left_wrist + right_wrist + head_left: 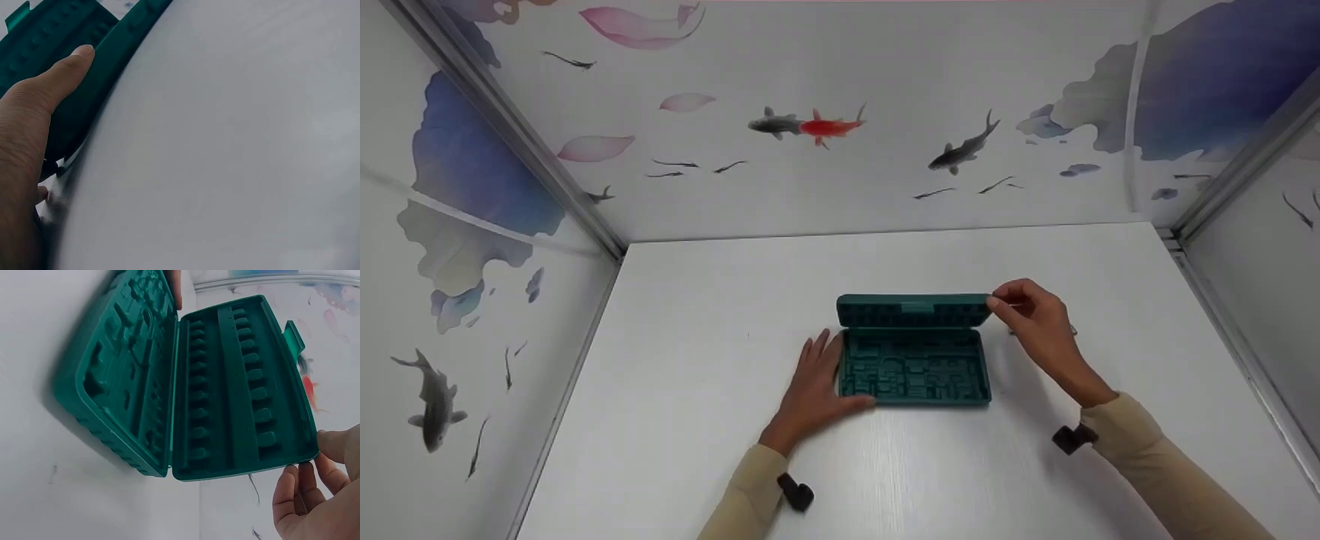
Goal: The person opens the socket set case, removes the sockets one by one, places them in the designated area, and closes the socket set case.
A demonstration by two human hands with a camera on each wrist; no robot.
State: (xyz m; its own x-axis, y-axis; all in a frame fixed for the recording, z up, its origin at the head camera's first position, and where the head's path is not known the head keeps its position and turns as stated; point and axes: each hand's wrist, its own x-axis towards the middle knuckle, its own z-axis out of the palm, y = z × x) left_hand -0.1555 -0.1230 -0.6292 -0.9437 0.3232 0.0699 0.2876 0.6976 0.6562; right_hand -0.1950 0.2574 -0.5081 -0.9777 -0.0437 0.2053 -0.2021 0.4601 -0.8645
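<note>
A green plastic tool case (915, 367) lies unfolded on the white table, its moulded recesses without tools. Its lid (236, 394) stands raised on the hinge, with two rows of small slots inside and a latch tab (293, 340) on its outer edge. My right hand (1035, 319) pinches the lid's right corner between thumb and fingers. Along the base's left side rests my left hand (814, 386), fingers fairly straight. Its thumb (70, 70) lies over the front rim in the left wrist view, where most of its other fingers are hidden.
A small thin thing (1074, 330) shows partly behind the right hand on the white table (697, 360). White panels with painted fish (832, 127) and flowers rise at the back and both sides. Each sleeve carries a black clip-like piece (795, 493).
</note>
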